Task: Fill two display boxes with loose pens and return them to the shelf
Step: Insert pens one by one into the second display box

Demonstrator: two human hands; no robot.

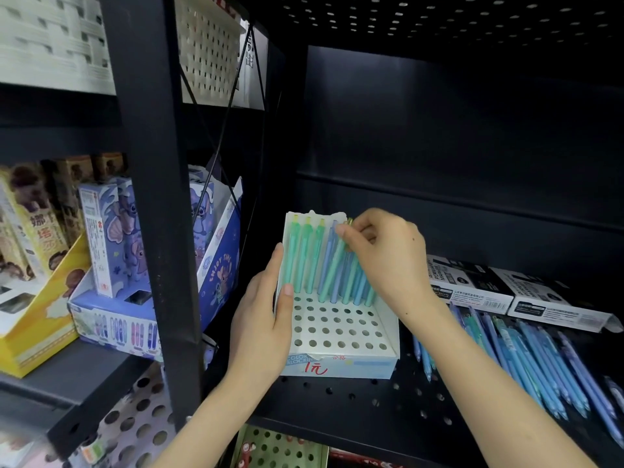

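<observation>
A white display box [337, 361] with a perforated insert stands on the black shelf [354, 400]. Several green and blue pens [324, 261] stand upright in its back rows; the front holes are bare. My left hand [263, 319] grips the box's left wall, thumb inside along the edge. My right hand [385, 255] reaches over the back right of the box and pinches the top of a pen [347, 228] standing among the others. A pile of loose blue pens [526, 359] lies on the shelf to the right.
Black-and-white marker boxes [489, 285] lie behind the loose pens. A black upright post [162, 197] separates this bay from the left one, which holds blue cartoon boxes [111, 238] and a yellow display carton [37, 332]. White baskets [209, 45] sit above.
</observation>
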